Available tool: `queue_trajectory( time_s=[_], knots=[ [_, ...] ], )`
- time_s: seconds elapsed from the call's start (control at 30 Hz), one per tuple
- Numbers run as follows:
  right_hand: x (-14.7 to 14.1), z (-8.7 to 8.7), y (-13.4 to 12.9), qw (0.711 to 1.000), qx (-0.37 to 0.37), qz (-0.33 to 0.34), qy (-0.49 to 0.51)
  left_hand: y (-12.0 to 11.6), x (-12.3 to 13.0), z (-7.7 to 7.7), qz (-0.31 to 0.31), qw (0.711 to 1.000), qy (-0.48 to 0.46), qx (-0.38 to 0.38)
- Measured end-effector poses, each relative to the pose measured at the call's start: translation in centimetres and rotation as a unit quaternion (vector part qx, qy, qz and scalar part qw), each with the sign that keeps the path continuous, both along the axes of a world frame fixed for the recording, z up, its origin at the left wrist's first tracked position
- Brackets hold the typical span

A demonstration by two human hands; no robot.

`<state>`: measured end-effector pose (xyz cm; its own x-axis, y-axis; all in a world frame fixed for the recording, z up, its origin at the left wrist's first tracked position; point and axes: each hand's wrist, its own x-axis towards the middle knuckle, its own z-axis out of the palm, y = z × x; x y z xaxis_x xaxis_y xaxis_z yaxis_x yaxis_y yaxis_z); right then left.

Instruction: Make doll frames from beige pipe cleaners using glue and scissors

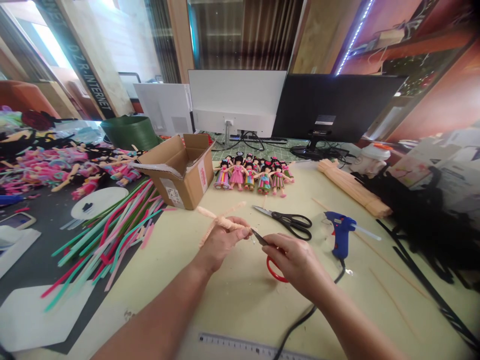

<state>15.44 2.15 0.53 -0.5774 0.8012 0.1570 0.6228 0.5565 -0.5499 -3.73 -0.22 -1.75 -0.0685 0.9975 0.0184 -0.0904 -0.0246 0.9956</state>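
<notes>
At the near edge of the pale yellow-green work surface (225,310) lies a clear, marked plastic ruler (240,342). Just beyond it, the right hand (292,255) is closed around a red-handled, dark-bladed cutting tool (276,270), its tip at the end of the work; whether the blades are parted I cannot tell. The left hand (219,245) pinches the peach-coloured, fuzzy, branching stem form (224,221) between thumb and fingers, above the middle of the surface.

The form seems at an early stage: the stems are joined and several arms stick out, but no coloured clothing or black hair shows on it. The trimming at its tip looks unfinished.

Farther off lie black-handled scissors (283,218) and a blue glue gun (340,232), neither in use. Beyond them, near a brown cardboard box (195,182), a cluster of small, black-haired, brightly dressed dolls (237,175) looks complete.
</notes>
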Motion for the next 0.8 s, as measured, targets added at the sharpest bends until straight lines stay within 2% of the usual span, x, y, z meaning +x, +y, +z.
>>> queue_trajectory(
  time_s=[0.53, 0.67, 0.8],
  knots=[
    [0.06, 0.2, 0.09, 0.989, -0.138, -0.01, 0.042, -0.37, -0.26, 0.34, -0.03, 0.998, 0.016, 0.047],
    [0.06, 0.17, 0.11, 0.989, -0.138, -0.006, 0.045, -0.33, -0.21, 0.07, -0.029, 0.999, 0.001, 0.04],
    [0.09, 0.09, 0.05, 0.995, -0.096, -0.001, 0.033, -0.26, 0.0, -0.36, -0.01, 0.999, -0.038, 0.035]
  ],
)
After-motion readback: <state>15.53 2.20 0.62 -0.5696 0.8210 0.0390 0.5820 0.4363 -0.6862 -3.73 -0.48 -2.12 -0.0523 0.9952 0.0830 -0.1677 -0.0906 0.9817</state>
